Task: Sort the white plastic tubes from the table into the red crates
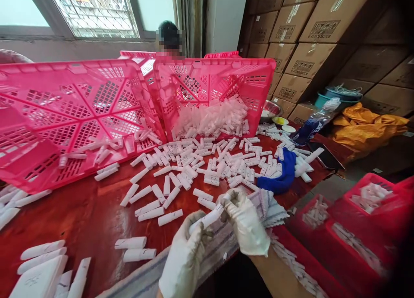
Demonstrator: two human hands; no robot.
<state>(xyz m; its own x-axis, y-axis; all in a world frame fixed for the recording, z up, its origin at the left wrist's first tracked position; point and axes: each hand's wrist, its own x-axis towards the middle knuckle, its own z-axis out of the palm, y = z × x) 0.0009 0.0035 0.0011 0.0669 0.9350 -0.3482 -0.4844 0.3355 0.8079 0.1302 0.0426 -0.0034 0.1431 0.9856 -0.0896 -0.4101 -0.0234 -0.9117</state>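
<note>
Both hands wear thin white gloves and meet over the striped towel (213,250) at the table's near edge. A white plastic tube (211,218) lies slantwise between them. My left hand (187,250) is closed around its lower left end. The fingers of my right hand (241,218) pinch its upper right end; whether they hold a separate small part there is hidden. Just beyond the hands, many similar white tubes (203,199) with dark marks are scattered over the red tabletop (106,207). A blue cloth (281,173) lies beyond my right hand.
Pink baskets (97,112) stand tipped on their sides across the table, one with clear plastic pieces (213,117) spilling out. A bottle (313,121) and a phone (326,156) are at the right. Red bins (355,233) sit lower right. Cartons (300,61) are stacked behind; a person sits opposite.
</note>
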